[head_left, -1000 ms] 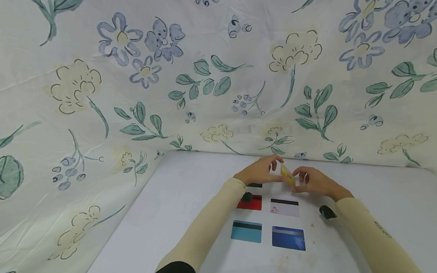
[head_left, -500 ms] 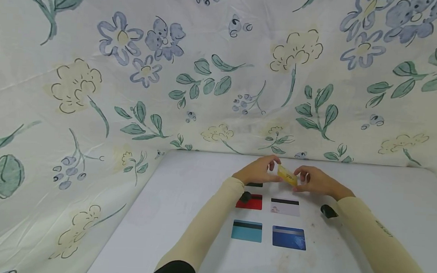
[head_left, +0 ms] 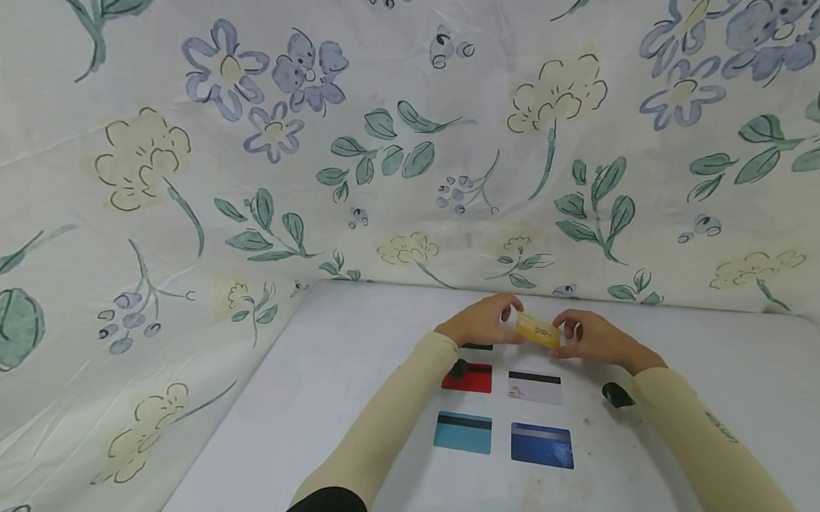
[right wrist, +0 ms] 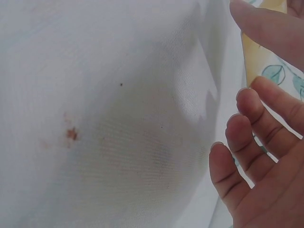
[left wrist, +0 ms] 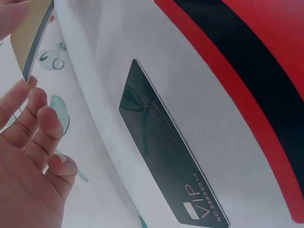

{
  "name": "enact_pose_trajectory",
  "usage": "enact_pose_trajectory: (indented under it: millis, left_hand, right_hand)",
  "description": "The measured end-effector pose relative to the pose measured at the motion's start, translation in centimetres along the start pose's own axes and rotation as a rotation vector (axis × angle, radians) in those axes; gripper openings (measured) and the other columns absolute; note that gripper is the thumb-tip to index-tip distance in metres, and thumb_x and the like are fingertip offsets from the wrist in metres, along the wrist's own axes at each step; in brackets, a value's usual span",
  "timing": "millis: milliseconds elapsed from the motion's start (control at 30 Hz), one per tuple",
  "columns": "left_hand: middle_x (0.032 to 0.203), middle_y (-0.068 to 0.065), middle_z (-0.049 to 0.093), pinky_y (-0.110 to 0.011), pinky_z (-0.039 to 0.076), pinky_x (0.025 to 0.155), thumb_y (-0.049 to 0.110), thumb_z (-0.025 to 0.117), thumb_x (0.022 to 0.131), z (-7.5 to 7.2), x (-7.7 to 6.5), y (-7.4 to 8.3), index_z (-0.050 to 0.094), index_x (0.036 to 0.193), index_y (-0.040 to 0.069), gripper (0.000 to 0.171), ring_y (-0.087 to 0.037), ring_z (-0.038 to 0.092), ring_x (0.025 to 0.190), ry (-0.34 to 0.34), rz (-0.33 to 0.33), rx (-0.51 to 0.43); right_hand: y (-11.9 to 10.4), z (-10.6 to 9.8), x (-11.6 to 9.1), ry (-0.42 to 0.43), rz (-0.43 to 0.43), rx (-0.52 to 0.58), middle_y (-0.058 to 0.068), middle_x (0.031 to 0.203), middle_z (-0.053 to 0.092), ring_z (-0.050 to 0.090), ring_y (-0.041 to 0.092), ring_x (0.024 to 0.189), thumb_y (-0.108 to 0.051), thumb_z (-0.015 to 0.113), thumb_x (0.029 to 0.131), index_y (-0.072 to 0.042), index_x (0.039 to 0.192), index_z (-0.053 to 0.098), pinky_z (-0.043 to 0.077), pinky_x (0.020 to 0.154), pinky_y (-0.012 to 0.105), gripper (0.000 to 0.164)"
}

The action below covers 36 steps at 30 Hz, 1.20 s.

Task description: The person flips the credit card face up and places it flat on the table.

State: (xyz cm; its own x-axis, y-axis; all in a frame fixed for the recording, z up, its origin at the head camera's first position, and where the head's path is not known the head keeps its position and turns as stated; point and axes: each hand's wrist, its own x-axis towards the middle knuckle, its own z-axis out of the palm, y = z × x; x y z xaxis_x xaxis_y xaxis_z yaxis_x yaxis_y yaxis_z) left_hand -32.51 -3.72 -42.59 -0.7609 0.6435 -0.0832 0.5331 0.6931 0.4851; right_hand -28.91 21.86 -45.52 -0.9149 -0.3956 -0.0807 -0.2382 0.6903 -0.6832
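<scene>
Above the far part of the white table, both hands hold a yellow card [head_left: 537, 331] by its opposite ends. My left hand [head_left: 479, 320] pinches the left end between thumb and index finger; the other fingers are bent beside it in the left wrist view. The right end sits between the thumb and index finger of my right hand [head_left: 599, 341]. A dark stripe shows along the edge of the card [left wrist: 33, 40] in the left wrist view. Under the left hand lies a black card [left wrist: 159, 152] marked VIP, mostly hidden in the head view.
Nearer than the hands lie a red card [head_left: 478, 379] and a lilac card [head_left: 534, 393]. In front of these are a light blue card [head_left: 464, 438] and a dark blue card [head_left: 542, 449]. Floral cloth [head_left: 398, 202] hangs behind the white table [head_left: 350, 375].
The yellow card has turned from a narrow, steep slant to a flatter one, and more of its yellow face shows. Both hands stay at its ends, almost in place.
</scene>
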Motion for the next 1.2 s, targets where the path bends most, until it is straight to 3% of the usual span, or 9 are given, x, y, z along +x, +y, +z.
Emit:
enact_pose_trajectory:
  millis: [700, 1200]
  left_hand:
    - [0.112, -0.001, 0.058, -0.027, 0.048, 0.085, 0.045, 0.074, 0.09, 0.9, -0.1, -0.8, 0.057, 0.136, 0.017, 0.056, -0.014, 0.054, 0.1, -0.032, -0.052, 0.057]
    - [0.116, -0.002, 0.061, -0.026, 0.049, 0.091, 0.044, 0.073, 0.091, 1.4, 0.0, -1.1, 0.059, 0.136, 0.016, 0.055, -0.014, 0.055, 0.103, -0.059, -0.047, 0.134]
  right_hand:
    - [-0.4, 0.3, 0.0, -0.007, 0.035, -0.002, 0.008, 0.098, 0.055, 0.051, 0.022, 0.09, -0.029, 0.085, 0.084, -0.002, 0.127, 0.061, 0.045, 0.071, 0.028, 0.056]
    - [-0.3, 0.8, 0.4, -0.029, 0.066, -0.034, 0.008, 0.099, 0.056, 0.052, 0.023, 0.094, -0.031, 0.086, 0.084, -0.003, 0.127, 0.062, 0.045, 0.078, 0.032, 0.057]
